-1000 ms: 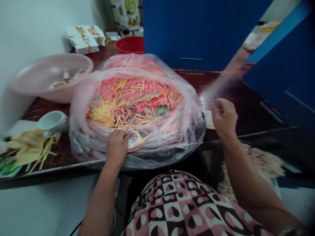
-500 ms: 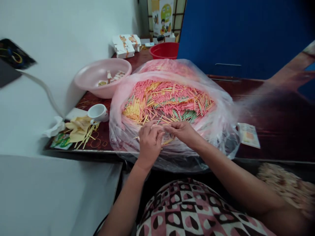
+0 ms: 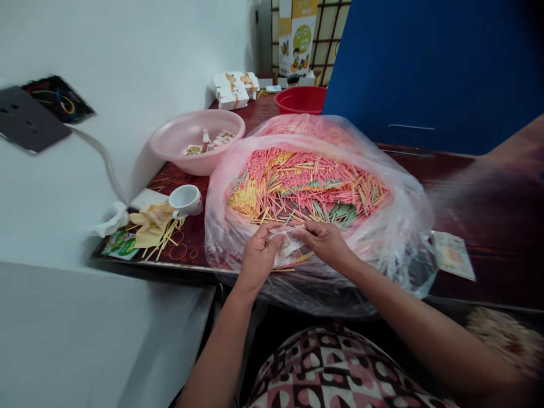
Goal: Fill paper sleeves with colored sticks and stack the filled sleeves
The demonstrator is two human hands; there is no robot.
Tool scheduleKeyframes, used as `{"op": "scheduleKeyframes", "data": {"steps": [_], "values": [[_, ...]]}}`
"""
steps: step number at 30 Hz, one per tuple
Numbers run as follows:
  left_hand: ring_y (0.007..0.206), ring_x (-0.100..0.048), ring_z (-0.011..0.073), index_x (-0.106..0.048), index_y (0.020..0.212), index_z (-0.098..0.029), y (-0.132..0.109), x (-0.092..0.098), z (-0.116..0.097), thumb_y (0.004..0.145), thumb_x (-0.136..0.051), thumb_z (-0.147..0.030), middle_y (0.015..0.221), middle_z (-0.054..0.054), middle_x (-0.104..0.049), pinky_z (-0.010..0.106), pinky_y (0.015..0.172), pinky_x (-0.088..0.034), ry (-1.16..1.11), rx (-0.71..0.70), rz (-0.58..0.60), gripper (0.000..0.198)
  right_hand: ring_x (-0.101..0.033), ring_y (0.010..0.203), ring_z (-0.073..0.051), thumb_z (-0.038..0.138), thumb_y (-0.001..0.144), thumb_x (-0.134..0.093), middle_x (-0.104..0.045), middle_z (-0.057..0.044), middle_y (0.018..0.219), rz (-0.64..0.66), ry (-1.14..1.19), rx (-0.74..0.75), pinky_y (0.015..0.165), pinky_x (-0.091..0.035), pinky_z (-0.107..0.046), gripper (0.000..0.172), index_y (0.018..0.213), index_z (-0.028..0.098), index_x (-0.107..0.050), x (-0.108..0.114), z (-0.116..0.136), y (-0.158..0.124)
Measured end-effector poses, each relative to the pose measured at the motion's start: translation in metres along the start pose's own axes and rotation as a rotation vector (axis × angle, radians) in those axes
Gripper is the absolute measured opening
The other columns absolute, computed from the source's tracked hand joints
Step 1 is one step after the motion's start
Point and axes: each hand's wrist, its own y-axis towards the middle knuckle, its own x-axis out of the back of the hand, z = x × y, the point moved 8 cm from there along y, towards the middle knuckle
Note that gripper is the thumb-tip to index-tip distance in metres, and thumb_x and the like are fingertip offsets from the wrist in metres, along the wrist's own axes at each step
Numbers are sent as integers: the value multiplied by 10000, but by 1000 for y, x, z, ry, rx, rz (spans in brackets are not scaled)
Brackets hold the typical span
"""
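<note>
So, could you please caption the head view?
Left hand and right hand hold a packet over a bag of coloured sticks.

Probably a small home packing workshop: a bag (image 3: 395, 226) of coloured sticks (image 3: 306, 184), basins (image 3: 195, 136), stacked boxes (image 3: 234, 90).
</note>
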Motion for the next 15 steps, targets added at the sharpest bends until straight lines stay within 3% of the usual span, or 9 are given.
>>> {"op": "scheduleKeyframes", "data": {"steps": [4, 8, 11, 15], "values": [[996, -685, 224, -783, 970, -243, 2, 6, -22, 892, -691, -310, 1000, 55, -769, 376, 954, -526, 193, -254, 29, 137, -374, 541, -112, 778, 882, -524, -415, 21, 527, -19, -185, 122, 525, -264, -265, 674, 529, 209, -446, -4, 10, 9], [935, -657, 221, -728, 816, -220, 2, 19, -24, 916, -642, -259, 895, 55, -721, 385, 929, -511, 350, -325, -93, 137, -323, 517, -103, 869, 864, -436, -348, 27, 509, 72, -201, 116, 507, -222, -272, 743, 513, 216, -380, -14, 13, 32], [917, -636, 201, -672, 840, -206, 1, 22, -14, 936, -611, -286, 921, 52, -697, 355, 896, -508, 303, -267, -155, 139, -293, 517, -102, 867, 841, -473, -330, 32, 511, 31, -193, 95, 504, -207, -276, 732, 509, 223, -371, -17, 15, 51], [823, -630, 154, -660, 1025, -198, 5, 21, 14, 908, -677, -383, 950, 30, -698, 283, 780, -504, 5, -32, -130, 220, -309, 540, -107, 740, 904, -503, -355, 28, 541, -20, -224, 188, 541, -234, -284, 651, 530, 221, -380, -25, 29, 54]]}}
